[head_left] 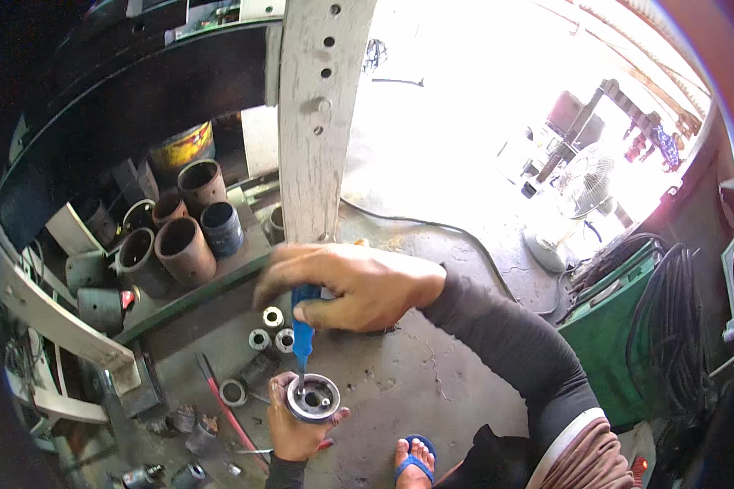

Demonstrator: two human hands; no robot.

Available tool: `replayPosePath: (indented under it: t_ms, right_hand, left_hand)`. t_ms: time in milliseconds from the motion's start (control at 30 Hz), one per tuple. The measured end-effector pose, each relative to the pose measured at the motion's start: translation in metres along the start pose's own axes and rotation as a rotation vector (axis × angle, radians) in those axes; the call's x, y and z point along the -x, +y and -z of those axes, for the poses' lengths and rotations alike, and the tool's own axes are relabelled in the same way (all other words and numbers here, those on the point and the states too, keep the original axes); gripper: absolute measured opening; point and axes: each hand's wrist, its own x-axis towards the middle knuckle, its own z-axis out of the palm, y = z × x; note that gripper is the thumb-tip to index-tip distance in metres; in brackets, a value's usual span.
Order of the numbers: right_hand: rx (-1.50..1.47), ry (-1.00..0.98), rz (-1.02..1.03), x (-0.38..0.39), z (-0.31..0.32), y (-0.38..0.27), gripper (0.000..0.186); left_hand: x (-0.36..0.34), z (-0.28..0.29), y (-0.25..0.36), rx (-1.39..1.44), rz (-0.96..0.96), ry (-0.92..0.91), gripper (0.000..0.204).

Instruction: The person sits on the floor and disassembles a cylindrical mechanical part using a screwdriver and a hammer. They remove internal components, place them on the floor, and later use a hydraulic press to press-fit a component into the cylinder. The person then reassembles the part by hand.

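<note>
My right hand (359, 289) grips the handle of a blue screwdriver (303, 337), held upright above a round metal part (324, 381) with a center hole and raised rim. The screwdriver's shaft reaches down to the left side of the part's face. Below it, my left hand (298, 432) holds that part from underneath, fingers round it. Three small silver bushings (272, 316) lie on the floor just beyond. A loose metal ring (232, 393) and a red-handled tool (212, 381) lie to the left of my left hand.
A pale steel column (311, 138) rises ahead. Rusty pipe sections (186, 253) stand on a low shelf (151, 318) at left. A white fan (587, 181) stands at back right, with a cable (457, 228) across the floor and a green machine with coiled hose (595, 367) at right.
</note>
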Motion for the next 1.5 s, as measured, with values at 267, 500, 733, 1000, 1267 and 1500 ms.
replayPosePath:
  t_ms: [267,500,733,1000,1267,1500]
  right_hand:
    - [0.089,-0.004,-0.253,0.002,0.001,-0.029,0.046]
    - [0.392,0.005,-0.351,-0.009,-0.009,-0.045,0.051]
    - [-0.275,0.033,-0.389,0.004,-0.007,-0.034,0.044]
    - [0.306,0.198,-0.087,0.004,-0.025,-0.022,0.042]
    - [0.328,-0.03,-0.424,0.005,-0.016,-0.047,0.046]
    - [0.284,-0.068,-0.476,0.009,-0.013,-0.051,0.046]
  left_hand:
    - [0.005,-0.002,-0.018,0.194,0.018,-0.039,0.095]
    - [0.007,0.01,-0.027,-0.097,-0.12,0.014,0.094]
    - [0.008,0.0,-0.023,-0.04,-0.125,0.081,0.086]
    - [0.007,-0.002,-0.025,-0.029,-0.094,0.074,0.082]
    - [0.007,-0.001,-0.032,0.034,-0.076,0.093,0.083]
    - [0.007,-0.001,-0.035,0.025,-0.091,0.071,0.088]
